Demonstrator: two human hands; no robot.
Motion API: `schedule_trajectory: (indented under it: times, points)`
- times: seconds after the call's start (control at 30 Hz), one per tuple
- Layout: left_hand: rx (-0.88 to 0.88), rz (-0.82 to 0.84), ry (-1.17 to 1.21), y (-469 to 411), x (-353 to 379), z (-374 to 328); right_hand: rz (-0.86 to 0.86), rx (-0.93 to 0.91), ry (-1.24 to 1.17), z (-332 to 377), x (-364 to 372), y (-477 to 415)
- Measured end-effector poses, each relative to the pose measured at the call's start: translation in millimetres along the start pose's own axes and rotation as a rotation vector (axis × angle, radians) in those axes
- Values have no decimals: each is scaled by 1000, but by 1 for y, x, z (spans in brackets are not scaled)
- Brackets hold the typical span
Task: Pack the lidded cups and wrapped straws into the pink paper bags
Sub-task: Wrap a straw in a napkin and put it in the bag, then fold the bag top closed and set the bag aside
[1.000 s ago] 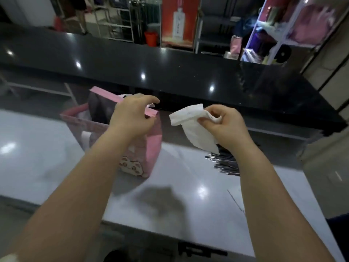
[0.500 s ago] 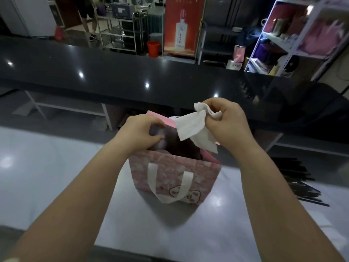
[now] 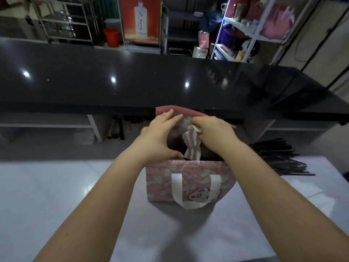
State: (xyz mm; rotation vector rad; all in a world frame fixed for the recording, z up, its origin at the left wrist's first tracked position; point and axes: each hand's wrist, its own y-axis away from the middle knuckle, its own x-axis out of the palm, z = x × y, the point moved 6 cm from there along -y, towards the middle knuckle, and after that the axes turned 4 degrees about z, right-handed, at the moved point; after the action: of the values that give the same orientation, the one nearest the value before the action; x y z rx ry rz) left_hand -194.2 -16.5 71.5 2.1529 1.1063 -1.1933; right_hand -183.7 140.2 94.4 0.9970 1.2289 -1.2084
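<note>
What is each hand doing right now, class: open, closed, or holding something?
Left hand: open, straight fingers spreading the mouth of the pink paper bag.
Right hand: closed, pinching a white napkin above the bag's opening.

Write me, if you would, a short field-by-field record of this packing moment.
Bag: pink paper bag upright on the white table, mouth open
Left hand: left hand spans the mouth, fingers on the far wall, thumb at the near rim
Right hand: right hand pinches a white napkin that hangs into the bag
Straws: black straws piled on the table, right of the bag
Cups: bag interior too dark to tell
</note>
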Motion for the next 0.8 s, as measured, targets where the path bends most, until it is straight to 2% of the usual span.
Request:
schedule_trajectory:
  times: [0.13, 0.33, 0.4, 0.53, 0.63, 0.7, 0.8]
  points:
    - [35, 6, -27, -2, 4, 1, -10, -6, 57, 3, 7, -9]
    - [49, 1, -34, 4, 5, 1, 177, -54, 153, 10, 34, -14]
    - [48, -10, -25, 6, 2, 1, 229, -39, 87, 8, 34, -11]
    - [85, -111, -1, 9, -8, -2, 208, -48, -173, 12, 22, 3]
    - [140, -251, 67, 14, -14, -3, 122, -51, -445, 7, 5, 21]
    - [130, -341, 175, 20, -15, 0, -19, -61, -620, -1, -11, 36]
    - [106, -430, 417, 31, -10, 7, -277, -65, -753, -19, -27, 64]
